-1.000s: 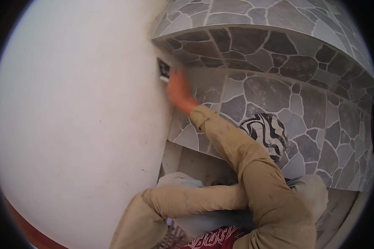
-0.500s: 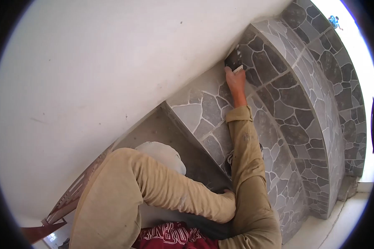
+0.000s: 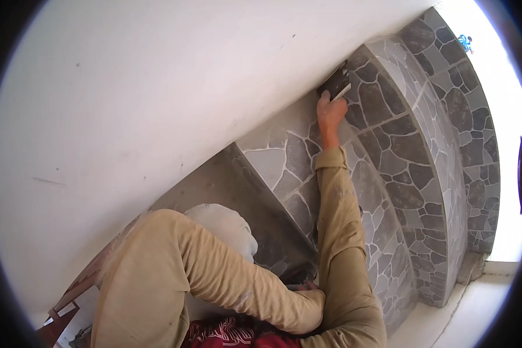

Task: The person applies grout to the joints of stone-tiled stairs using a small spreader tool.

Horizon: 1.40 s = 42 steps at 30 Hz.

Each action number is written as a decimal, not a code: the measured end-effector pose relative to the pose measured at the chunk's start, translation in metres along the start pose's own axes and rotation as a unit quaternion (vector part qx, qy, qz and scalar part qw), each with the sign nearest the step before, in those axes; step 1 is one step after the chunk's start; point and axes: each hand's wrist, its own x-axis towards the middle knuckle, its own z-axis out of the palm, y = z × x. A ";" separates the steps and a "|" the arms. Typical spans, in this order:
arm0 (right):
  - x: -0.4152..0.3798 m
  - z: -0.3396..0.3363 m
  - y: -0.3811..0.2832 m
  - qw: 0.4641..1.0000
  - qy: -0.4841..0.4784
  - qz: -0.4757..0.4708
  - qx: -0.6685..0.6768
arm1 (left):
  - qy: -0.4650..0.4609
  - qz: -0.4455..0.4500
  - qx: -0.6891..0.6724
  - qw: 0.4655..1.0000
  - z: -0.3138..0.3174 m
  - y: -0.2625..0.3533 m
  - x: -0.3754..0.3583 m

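My right hand [image 3: 332, 110] is closed round the pale handle of a dark flat trowel [image 3: 335, 83]. The trowel's blade lies against the corner where the white wall [image 3: 156, 87] meets the stone-patterned step [image 3: 368, 87]. Low in the view, my left hand [image 3: 308, 286] shows only in part past the tan sleeve cuff, near a dark object at the step's lower edge. Whether its fingers grip that object cannot be made out.
Curved stone-patterned steps [image 3: 409, 168] rise to the right. A pale, rounded cloth-like thing [image 3: 223, 226] sits beside the left sleeve. A brown metal railing [image 3: 90, 269] stands at the lower left. Far off at the upper right is a small blue figure [image 3: 465, 42].
The trowel has tilted in my right hand, and its handle now points more to the upper right. My left fingers show slightly lower, beside a dark object. The view has shifted a little.
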 end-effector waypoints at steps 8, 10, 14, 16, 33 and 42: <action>-0.004 0.002 -0.019 0.997 0.046 -0.050 0.028 | -0.028 -0.011 -0.055 0.998 0.007 0.017 0.058; -0.013 -0.004 -0.021 0.998 0.034 -0.043 0.022 | -0.036 -0.025 -0.041 0.998 0.004 0.032 0.071; -0.020 -0.003 -0.036 0.996 0.050 -0.075 -0.011 | 0.017 -0.052 -0.094 0.994 0.007 0.026 0.059; -0.008 0.004 -0.022 0.999 0.037 -0.027 -0.004 | -0.004 -0.007 -0.091 0.996 0.005 0.038 0.058; 0.013 0.010 0.015 0.996 0.078 -0.044 0.006 | -0.040 0.063 0.017 0.997 -0.001 0.024 -0.009; -0.005 -0.002 -0.020 0.999 0.017 -0.031 -0.016 | 0.158 0.785 0.148 0.581 0.040 0.059 0.163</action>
